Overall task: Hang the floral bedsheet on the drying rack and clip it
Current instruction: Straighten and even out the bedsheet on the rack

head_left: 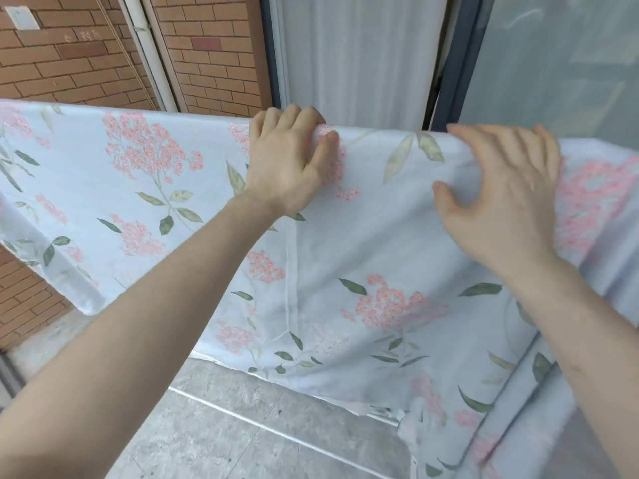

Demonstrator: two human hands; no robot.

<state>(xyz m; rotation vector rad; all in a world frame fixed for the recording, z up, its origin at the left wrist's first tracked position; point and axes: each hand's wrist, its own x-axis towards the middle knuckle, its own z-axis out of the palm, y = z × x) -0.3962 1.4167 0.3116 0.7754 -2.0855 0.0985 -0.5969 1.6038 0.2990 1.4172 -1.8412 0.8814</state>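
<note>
Left hand (287, 164) is curled over the top edge of the pale blue cotton bedsheet with pink flowers and green leaves (345, 271), and its fingers are folded over the far side with the thumb pressing the cloth from the near side, so I say it is gripping the sheet at the fold. Right hand (508, 198) is spread wide, with its fingers resting on the top fold and the thumb held off the cloth, so it grips nothing. I see the sheet draped over a straight line at the top, and it hangs down toward the grey tiled floor (224, 426). I think the hanging part is mostly done, because the cloth sits over the top all the way from the far left to the right. I think the hands are just smoothing or shifting it now. The clipping part looks not yet done, because I see no clips anywhere on the sheet. I cannot see the drying rack at all, because the sheet covers it, so I only guess a bar runs under the fold. The right end of the sheet is cut off by the picture edge. Behind it I see a red brick wall (69, 63) and a white curtain behind glass (356, 53).
</note>
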